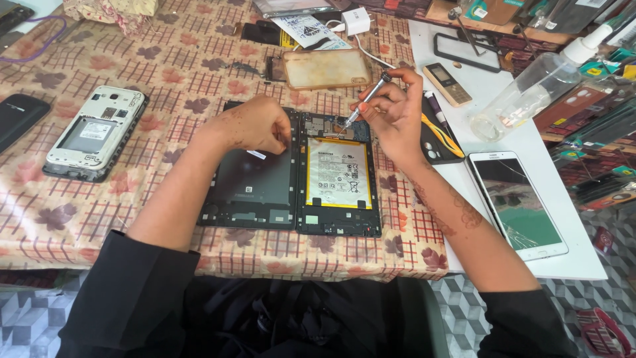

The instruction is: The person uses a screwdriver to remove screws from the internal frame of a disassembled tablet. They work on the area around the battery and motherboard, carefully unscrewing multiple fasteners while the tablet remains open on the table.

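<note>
An opened tablet [338,179] lies in front of me, its yellow-edged white battery and circuit board exposed. Beside it on the left lies its dark back cover [255,189], inner side up. My right hand [394,109] grips a thin silver screwdriver [366,99], whose tip touches the board near the tablet's top edge. My left hand [255,126] rests on the upper part of the back cover, fingers curled and pinched together near a small white strip; whether it holds anything I cannot tell.
A white phone without its back [96,132] lies at the left, a dark phone [20,119] at the far left. A clear phone case [326,68], a keypad phone [447,84], a plastic bottle [530,89], a cracked white tablet [517,202] and tools are nearby.
</note>
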